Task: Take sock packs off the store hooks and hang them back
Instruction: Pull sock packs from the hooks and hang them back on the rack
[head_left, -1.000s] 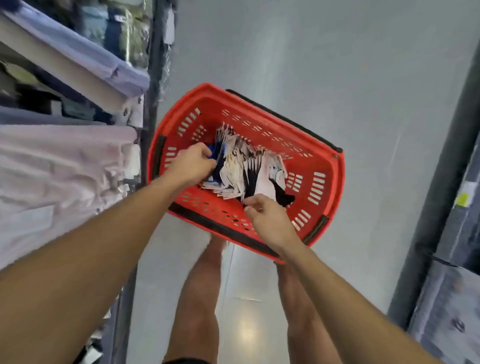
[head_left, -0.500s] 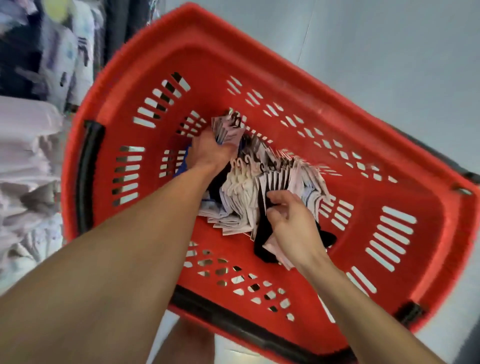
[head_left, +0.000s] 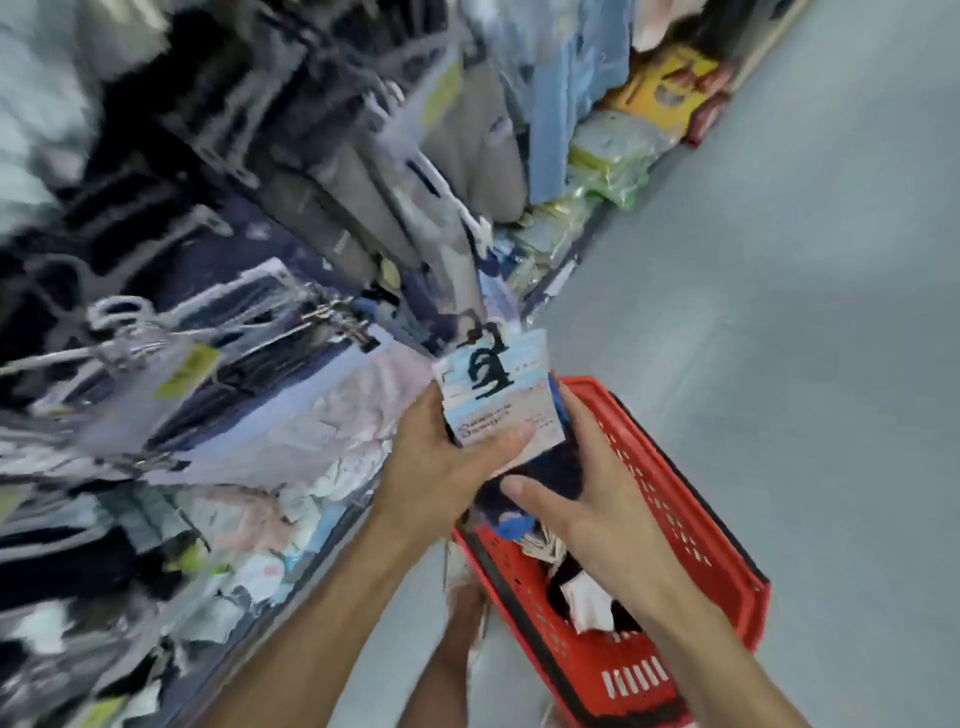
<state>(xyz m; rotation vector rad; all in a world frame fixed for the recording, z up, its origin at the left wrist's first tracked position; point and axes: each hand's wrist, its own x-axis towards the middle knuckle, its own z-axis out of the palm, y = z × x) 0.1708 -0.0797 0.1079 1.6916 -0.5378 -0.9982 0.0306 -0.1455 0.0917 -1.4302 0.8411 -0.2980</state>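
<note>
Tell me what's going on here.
A person stands in a shop aisle holding a bundle of sock packs in both hands above a red basket. The left hand grips it with the thumb across the top card; the right hand cups the dark socks at its lower end. Other packs lie in the basket. Blurred racks of hanging clothes fill the left side.

Garments (head_left: 311, 182) blurred — sock packs (head_left: 582, 597) in basket (head_left: 691, 519) part-hidden.
</note>
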